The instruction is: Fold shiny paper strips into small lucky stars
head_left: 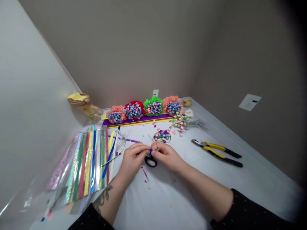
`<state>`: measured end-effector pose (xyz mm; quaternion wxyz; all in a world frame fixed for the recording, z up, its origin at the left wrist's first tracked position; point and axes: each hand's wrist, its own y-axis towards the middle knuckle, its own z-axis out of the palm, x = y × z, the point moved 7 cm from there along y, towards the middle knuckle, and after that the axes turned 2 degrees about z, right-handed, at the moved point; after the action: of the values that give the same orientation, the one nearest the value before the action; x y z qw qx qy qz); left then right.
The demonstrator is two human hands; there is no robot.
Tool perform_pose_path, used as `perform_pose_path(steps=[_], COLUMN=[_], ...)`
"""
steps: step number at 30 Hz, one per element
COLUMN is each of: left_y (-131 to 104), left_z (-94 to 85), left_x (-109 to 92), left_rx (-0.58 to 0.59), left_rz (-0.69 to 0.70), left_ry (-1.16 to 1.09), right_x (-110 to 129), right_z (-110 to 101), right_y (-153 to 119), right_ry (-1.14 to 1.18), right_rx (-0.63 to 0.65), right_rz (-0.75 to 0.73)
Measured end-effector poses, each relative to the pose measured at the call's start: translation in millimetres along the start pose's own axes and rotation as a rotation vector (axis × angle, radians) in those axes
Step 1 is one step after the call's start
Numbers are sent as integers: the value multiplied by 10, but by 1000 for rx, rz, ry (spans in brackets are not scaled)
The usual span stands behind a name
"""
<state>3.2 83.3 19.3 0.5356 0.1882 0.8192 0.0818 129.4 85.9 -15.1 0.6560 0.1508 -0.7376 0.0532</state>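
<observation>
Between my fingertips is a small piece of folded blue paper strip point(150, 151). My left hand point(134, 157) pinches it from one side and my right hand point(168, 156) from the other; the fingers hide most of it. Just below them lie scissors, with one black handle loop point(151, 162) showing and the rest covered by the hands. A round dish point(153, 137) of small purple, teal and pink folded paper stars point(163, 135) sits right behind my right hand. A curled magenta paper scrap point(145, 175) rests on the white cloth in front of my left hand.
Shiny paper strips in clear sleeves point(83, 163) cover the left side. Yellow-and-black pliers point(217, 152) lie at right. Along the back stand several tissue-paper flowers point(134, 110) filled with stars. Loose stars point(179, 120) and thin wires point(198, 124) spread at back right; a sandal point(87, 107) stands back left.
</observation>
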Motion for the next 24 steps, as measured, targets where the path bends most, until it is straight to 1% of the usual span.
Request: perform_pose_path(steps=[2,5,8,11,13,14,16,18,20,22,24], left_y=[-3,-12,-27,-38,-37,-33,-24,-28,-42,-50,-51], left_z=[5,34,83,125,118,106,74,54,48,47,48], left_x=[13,90,156,166,149,129,60,-25,-83,-83,-23], left_rx=[3,22,61,111,106,93,60,43,40,42,40], left_rz=[-20,-127,-228,-258,-234,-199,-79,60,146,137,40], left_ry=[4,-16,-54,-48,-34,-20,21,61,89,101,78], right_x=[9,35,91,137,125,108,49,-40,-132,-174,-161], right_z=[0,-16,-36,-50,-66,-70,-58,-8,79,143,113], right_y=[0,-7,-25,-34,-22,-12,6,8,-21,-55,-49], right_ry=[-3,-37,-123,-176,-143,-104,21,202,385,486,457], right_rx=[2,-22,-59,-71,-66,-56,-14,51,131,187,165], right_rz=[-4,-21,-78,-123,-104,-81,-2,132,300,413,409])
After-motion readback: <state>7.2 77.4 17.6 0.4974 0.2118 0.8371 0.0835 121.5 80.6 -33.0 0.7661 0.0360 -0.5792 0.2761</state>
